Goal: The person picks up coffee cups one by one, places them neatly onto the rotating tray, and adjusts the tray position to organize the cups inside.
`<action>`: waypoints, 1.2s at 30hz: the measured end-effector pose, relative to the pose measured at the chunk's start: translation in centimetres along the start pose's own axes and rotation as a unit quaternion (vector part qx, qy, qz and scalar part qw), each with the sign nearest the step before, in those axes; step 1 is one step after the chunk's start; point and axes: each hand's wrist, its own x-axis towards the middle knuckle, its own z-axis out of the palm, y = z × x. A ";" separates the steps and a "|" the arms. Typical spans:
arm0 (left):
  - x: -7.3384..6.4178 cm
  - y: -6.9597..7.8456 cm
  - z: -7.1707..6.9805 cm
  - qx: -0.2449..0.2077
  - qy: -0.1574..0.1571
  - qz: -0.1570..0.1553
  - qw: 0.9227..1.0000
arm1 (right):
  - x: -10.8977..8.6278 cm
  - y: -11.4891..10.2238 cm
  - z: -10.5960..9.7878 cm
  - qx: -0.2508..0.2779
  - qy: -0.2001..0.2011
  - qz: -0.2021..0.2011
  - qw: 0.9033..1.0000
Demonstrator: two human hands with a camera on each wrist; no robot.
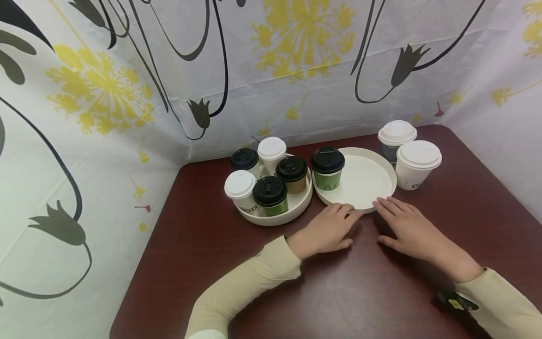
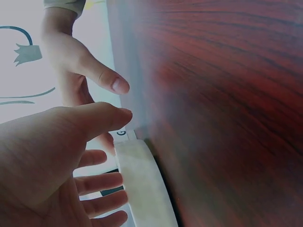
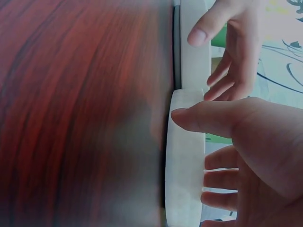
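A round white tray [image 1: 369, 175] lies on the table with one green paper cup [image 1: 327, 181] with a black lid at its left side. My left hand [image 1: 326, 229] is at the tray's near rim, its fingertips along the edge and the thumb apart, pointing right. At the rim's near right side is my right hand [image 1: 412, 231], fingers extended to the edge, thumb spread. In the left wrist view, the left fingers [image 2: 102, 182] lie along the tray wall [image 2: 142, 184]. The right fingers [image 3: 222, 179] reach over the rim in the right wrist view. Neither hand holds a cup.
Left of this tray, a second round white tray [image 1: 292, 217] carries several lidded cups, including a white-lidded cup [image 1: 240, 190] and a brown cup [image 1: 295, 184]. Two more cups, one white [image 1: 412, 174] and one dark [image 1: 389, 150], stand right of the tray. Patterned cloth [image 1: 296, 108] borders the dark table [image 1: 186, 263].
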 end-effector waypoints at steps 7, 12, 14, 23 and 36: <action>0.0 -0.2 -0.4 -0.002 -0.011 -0.002 1.000 | 0.0 -0.1 0.1 -0.004 0.018 -0.005 1.000; -0.3 -0.3 -0.1 -0.016 -0.010 -0.004 1.000 | 0.1 -0.1 0.1 -0.001 0.020 -0.007 1.000; -0.4 -0.4 0.1 -0.021 -0.010 -0.005 1.000 | 0.1 -0.1 0.0 0.001 0.016 -0.005 1.000; -0.7 -0.4 0.4 -0.026 -0.007 -0.005 1.000 | 0.2 0.2 -0.4 0.011 0.017 -0.007 1.000; -0.9 -0.6 0.6 -0.028 -0.002 -0.013 1.000 | 0.9 2.2 -1.7 0.017 0.095 0.001 0.995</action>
